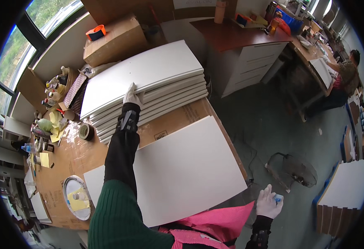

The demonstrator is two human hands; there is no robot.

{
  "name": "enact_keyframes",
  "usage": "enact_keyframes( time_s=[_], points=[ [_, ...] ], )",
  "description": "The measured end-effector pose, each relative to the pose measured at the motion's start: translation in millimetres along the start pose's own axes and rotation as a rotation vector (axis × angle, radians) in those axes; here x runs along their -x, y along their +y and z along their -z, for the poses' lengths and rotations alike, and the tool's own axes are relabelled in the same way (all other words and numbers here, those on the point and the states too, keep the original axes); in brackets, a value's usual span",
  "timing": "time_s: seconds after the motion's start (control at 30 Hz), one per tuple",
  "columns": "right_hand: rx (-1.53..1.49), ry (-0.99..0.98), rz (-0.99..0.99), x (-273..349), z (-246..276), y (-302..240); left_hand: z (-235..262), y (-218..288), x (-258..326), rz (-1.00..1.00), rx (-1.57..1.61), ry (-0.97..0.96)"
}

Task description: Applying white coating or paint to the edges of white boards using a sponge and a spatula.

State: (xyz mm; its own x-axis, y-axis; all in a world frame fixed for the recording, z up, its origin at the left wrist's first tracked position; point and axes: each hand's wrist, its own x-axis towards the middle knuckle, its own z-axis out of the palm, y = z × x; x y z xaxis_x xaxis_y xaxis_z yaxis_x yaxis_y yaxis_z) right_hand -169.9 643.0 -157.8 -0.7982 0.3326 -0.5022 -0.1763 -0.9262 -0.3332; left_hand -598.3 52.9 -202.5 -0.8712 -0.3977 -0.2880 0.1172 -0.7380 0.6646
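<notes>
My left hand (133, 95), in a white glove, reaches forward to the near edge of the top white panel (148, 68) on a stack of several. Its fingers close over that edge; the fingertips underneath are hidden. My right hand (269, 202), gloved too, is held out at the lower right, beyond the table's edge. A small blue-and-white object (278, 199) is in its grip, too little of it showing to name. Between my arms, a large white panel (186, 166) lies flat on the cardboard-covered table, overlapping another white piece (94, 182) at its left.
Left on the table are a tape roll (86, 132), a round white lid (76, 198) and several bottles (57, 91). A cardboard box (115, 39) stands behind the stack. A floor fan (294, 169) and stacked panels (348, 182) are at right; a person (348, 72) works farther off.
</notes>
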Motion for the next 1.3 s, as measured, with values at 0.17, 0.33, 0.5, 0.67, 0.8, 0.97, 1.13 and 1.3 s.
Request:
enact_keyframes(
  time_s=[0.17, 0.33, 0.5, 0.67, 0.8, 0.97, 1.13, 1.3],
  points=[
    [-0.004, -0.032, -0.065, -6.1, 5.5, 6.4, 16.2, 48.9, -11.1, 0.359, -0.742, -0.024],
    [-0.027, 0.125, 0.019, -1.5, -4.6, 16.5, -87.0, 58.8, 98.3, 0.244, -0.964, -0.302],
    [-0.026, 0.230, 0.006, -8.6, -21.6, 36.6, -61.8, -23.4, 206.8, -0.641, -2.090, -0.951],
    [-0.031, 0.092, -0.063, -14.7, -9.3, 25.4, -80.6, -94.9, 273.8, -1.003, -2.133, -0.829],
    [-0.088, -0.097, -0.239, -21.3, -7.5, 14.4, -96.9, -128.8, 260.0, -1.152, -1.988, -0.720],
    [-0.063, -0.036, -0.226, -32.5, 13.3, -9.2, -104.4, -167.2, 366.4, -0.988, -1.932, -0.895],
    [-0.090, 0.095, -0.300, -58.4, 52.5, -31.6, -89.9, -162.9, 561.1, -0.187, -1.650, -1.766],
    [-0.093, 0.013, -0.218, -85.6, 49.1, -60.6, -111.7, -141.6, 547.1, -0.009, -1.155, -1.272]
  ],
)
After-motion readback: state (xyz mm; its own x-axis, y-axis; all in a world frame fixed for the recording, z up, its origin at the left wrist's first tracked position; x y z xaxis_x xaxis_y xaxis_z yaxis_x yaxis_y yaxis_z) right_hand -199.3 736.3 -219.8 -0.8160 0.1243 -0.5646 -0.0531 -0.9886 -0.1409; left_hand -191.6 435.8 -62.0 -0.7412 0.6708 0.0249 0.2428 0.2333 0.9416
